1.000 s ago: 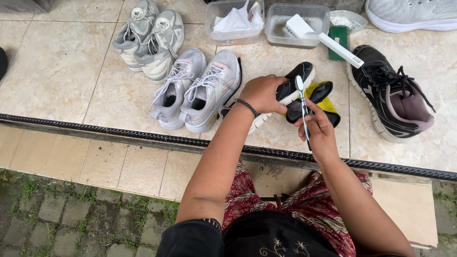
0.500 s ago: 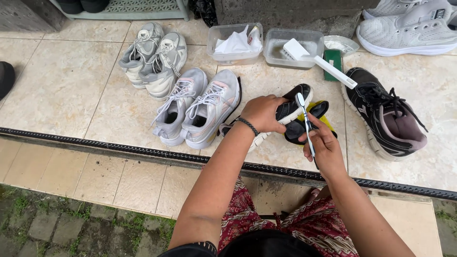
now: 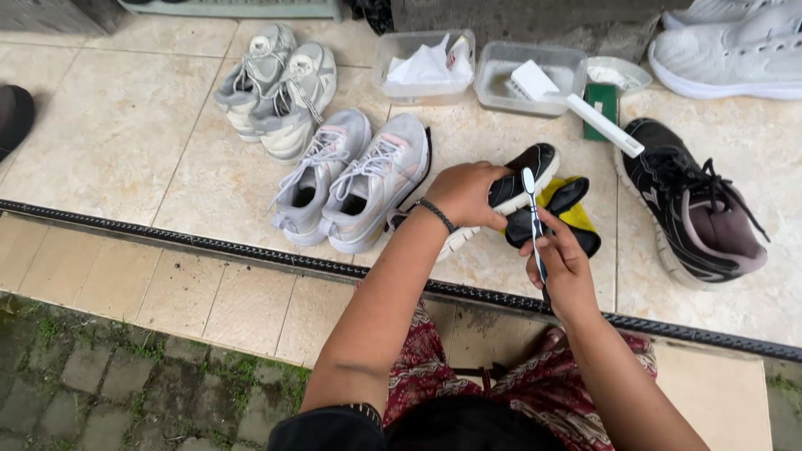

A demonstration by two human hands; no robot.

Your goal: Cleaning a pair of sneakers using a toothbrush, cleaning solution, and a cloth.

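My left hand [image 3: 464, 194] grips a black shoe with a white sole [image 3: 520, 185], held up over the tiled floor. My right hand [image 3: 561, 260] holds a thin toothbrush [image 3: 532, 219] upright, its head close to the shoe's side. A dark insole [image 3: 558, 219] and a yellow cloth [image 3: 575, 215] lie on the tiles just beyond the shoe. A black wristband sits on my left wrist.
Two pairs of grey sneakers [image 3: 347, 179] [image 3: 276, 88] lie to the left. A black sneaker [image 3: 700, 215] lies at right, white shoes [image 3: 727, 50] at far right. Two clear tubs [image 3: 422, 67] [image 3: 526, 79] hold cloths and a white brush. A drain channel [image 3: 209, 244] crosses the floor.
Both hands with shoe and toothbrush have drifted slightly lower in view as the camera tilted; the grip on each is unchanged.
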